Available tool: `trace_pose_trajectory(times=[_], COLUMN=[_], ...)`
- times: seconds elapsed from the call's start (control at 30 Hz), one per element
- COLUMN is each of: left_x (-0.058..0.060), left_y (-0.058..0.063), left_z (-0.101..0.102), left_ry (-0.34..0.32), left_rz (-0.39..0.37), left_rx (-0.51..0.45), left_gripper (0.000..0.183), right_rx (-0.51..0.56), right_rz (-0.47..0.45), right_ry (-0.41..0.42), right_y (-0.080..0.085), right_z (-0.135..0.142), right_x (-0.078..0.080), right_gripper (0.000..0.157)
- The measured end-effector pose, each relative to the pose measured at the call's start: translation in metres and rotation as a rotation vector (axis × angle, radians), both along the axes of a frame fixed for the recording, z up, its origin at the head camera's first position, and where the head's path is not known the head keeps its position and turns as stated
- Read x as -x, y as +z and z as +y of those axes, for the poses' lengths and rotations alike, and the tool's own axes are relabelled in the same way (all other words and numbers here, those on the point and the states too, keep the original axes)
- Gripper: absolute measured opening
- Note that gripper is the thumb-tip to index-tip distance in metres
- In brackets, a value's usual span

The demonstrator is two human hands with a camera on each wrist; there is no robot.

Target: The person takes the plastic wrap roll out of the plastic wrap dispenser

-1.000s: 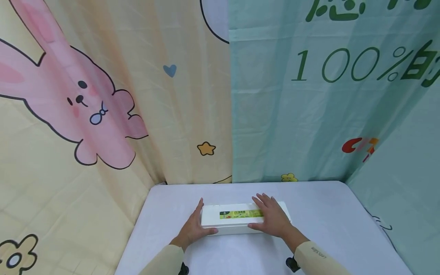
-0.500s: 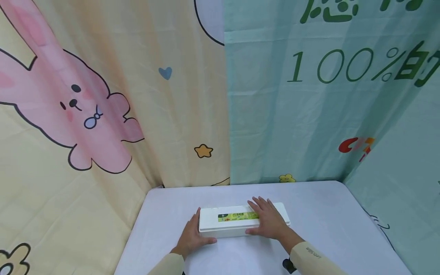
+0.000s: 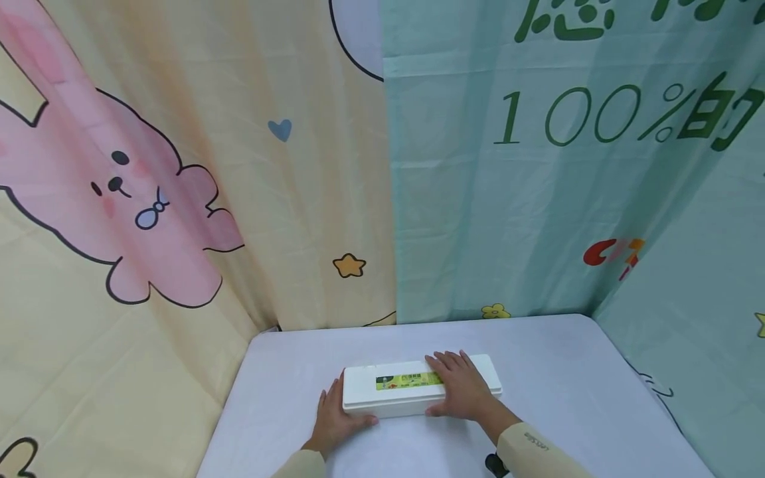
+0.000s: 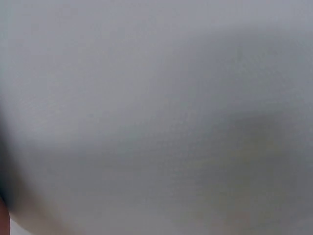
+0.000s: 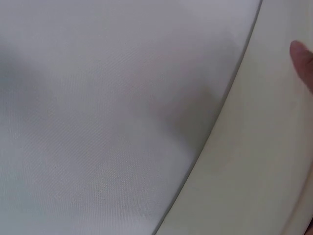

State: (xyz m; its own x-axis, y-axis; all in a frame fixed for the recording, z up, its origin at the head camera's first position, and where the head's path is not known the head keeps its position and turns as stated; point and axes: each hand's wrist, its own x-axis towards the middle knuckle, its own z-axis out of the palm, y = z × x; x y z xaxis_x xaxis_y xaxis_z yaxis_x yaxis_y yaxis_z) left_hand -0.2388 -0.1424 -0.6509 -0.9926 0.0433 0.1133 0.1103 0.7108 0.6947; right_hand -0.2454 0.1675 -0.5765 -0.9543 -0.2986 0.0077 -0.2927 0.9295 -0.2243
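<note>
A long white lidded box (image 3: 358,395) with a yellow-green printed label (image 3: 400,382) lies on the white table. My left hand (image 3: 337,421) holds its left end, thumb along the front wall and fingers at the end. Over the lid, right of the middle, my right hand (image 3: 466,390) grips the box across its width, with its fingertips at the far edge and thumb on the front. In the right wrist view, the thumb (image 5: 303,63) shows against the pale box wall (image 5: 234,156). The left wrist view is a blurred pale surface, with a bit of finger (image 4: 4,220) at the corner.
The white-covered table (image 3: 556,372) has rounded far corners. Behind it hang a cream curtain (image 3: 323,199) with a pink rabbit and a teal curtain (image 3: 454,199) with green lettering; more curtain runs along both sides. A black wrist device (image 3: 495,465) shows beneath the right sleeve.
My left fingers have drawn back toward me along the box's end. My right hand has shifted slightly left, covering more of the label. The head view has turned slightly.
</note>
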Motion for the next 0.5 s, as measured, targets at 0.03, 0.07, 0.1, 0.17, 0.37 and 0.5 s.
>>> trace_pose_trajectory(times=[0.03, 0.07, 0.1, 0.17, 0.37, 0.5], left_x=[0.000, -0.001, -0.001, -0.002, 0.000, 0.000], left_y=[0.000, 0.000, 0.000, -0.001, -0.008, -0.013], left_z=[0.001, 0.001, 0.002, 0.003, 0.004, 0.006], left_ry=[0.007, 0.012, 0.018, 0.021, 0.064, 0.089], left_rz=[0.006, 0.006, 0.002, 0.001, 0.002, 0.027], left_rx=[0.011, 0.015, 0.016, 0.031, 0.088, 0.086], left_gripper=[0.132, 0.131, 0.130, 0.127, 0.121, 0.120], right_rx=[-0.010, -0.023, -0.032, -0.050, -0.125, -0.143], right_rz=[0.005, 0.011, 0.015, 0.023, 0.024, 0.022], right_ry=[-0.001, -0.007, -0.014, -0.034, -0.083, -0.096], right_y=[0.000, 0.000, -0.001, -0.001, -0.007, -0.009], right_z=[-0.001, -0.002, -0.003, -0.005, -0.011, -0.013], right_x=[0.000, -0.001, -0.001, -0.002, 0.000, 0.002], right_gripper=[0.109, 0.108, 0.107, 0.106, 0.108, 0.108])
